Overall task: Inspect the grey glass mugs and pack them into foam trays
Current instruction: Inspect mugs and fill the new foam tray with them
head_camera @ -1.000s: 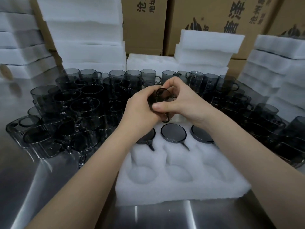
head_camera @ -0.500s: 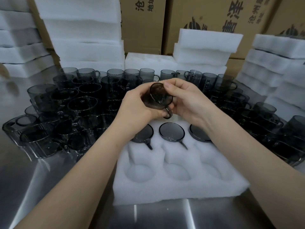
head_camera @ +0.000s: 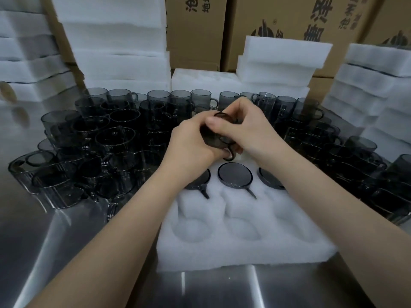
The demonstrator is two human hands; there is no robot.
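Cartons (head_camera: 195, 30) and stacked foam (head_camera: 115, 41) back a steel table (head_camera: 66, 252) crowded with loose grey mugs (head_camera: 115, 134). Step in hand, as judged: inspection of one mug (head_camera: 216, 138), held tilted above the foam tray (head_camera: 244, 247), just over three packed mugs (head_camera: 235, 175) seated base-up in its far row. Recommended: rotate it slowly, check the rim and handle, and keep it over the foam. Left hand (head_camera: 189, 147) and right hand (head_camera: 249, 127) both grip it, fingers (head_camera: 213, 123) curled close against the glass.

I see the left hand (head_camera: 191, 147) and right hand (head_camera: 246, 127) curled round one grey mug (head_camera: 216, 141); just below the grip, three packed mugs (head_camera: 235, 177) sit in the foam tray (head_camera: 244, 247)
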